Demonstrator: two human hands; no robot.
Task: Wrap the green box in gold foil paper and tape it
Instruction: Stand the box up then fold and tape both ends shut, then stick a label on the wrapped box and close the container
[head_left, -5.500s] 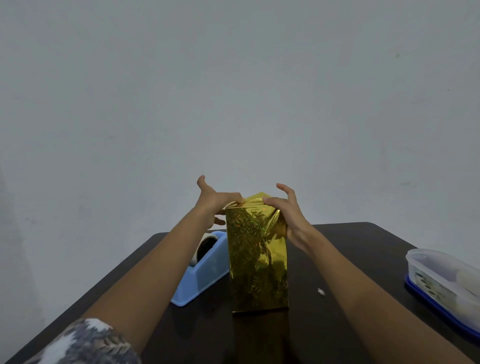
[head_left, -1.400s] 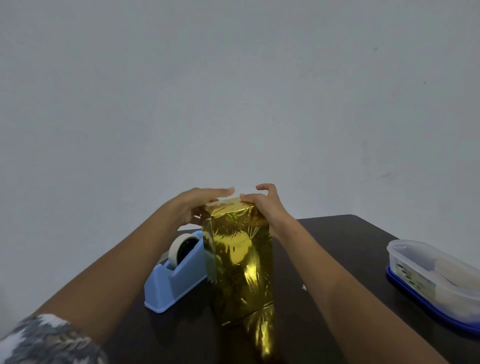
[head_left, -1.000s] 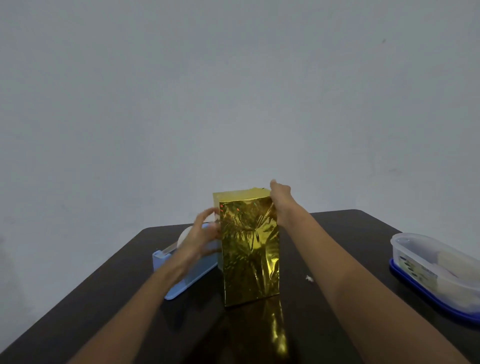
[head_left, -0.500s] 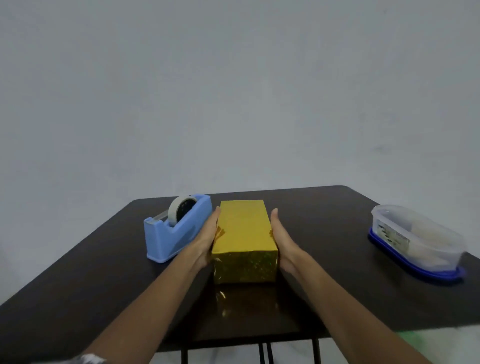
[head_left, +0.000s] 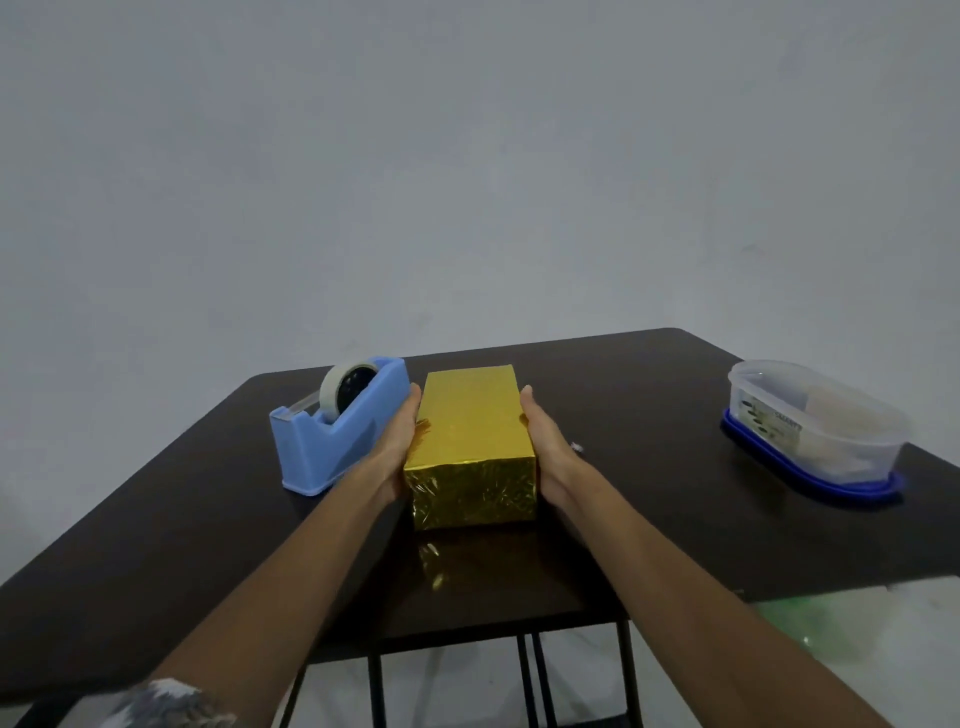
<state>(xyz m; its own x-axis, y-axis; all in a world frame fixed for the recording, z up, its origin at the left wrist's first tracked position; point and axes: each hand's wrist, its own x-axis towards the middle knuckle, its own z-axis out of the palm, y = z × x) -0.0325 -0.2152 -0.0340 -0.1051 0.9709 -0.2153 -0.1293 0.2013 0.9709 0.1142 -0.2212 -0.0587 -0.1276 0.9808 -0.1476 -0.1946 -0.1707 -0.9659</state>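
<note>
- Just laid flat: wrapped box (head_left: 470, 436), long axis pointing away. Was standing on end a second ago, with fingers at the top fold.
- Sits mid-table (head_left: 649, 467), between both palms. Covered in gold foil on top and near end face, no green showing.
- Left hand (head_left: 395, 447) flat against the left long side, fingers straight; pressing, not gripping.
- Right hand (head_left: 545, 441) mirrored on the right long side, same flat press.
- Nothing held in either hand, no tape strip visible.
- Reads as wrap done or nearly so, squaring up the package. Far end and underside hidden, so can't confirm every seam is taped.
- Near end face wrinkled; small foil flare at the near-left top edge, beside the left hand.
- Blue tape dispenser (head_left: 337, 431) just beside the left hand, roll loaded. Can't tell whether touching.
- Clear container (head_left: 815, 426) on a blue base, well apart at the right edge.
- Small white scrap (head_left: 575, 446) on the tabletop near the right hand.
- Nothing blocking a lift or slide; only tight spot is the dispenser side.
</note>
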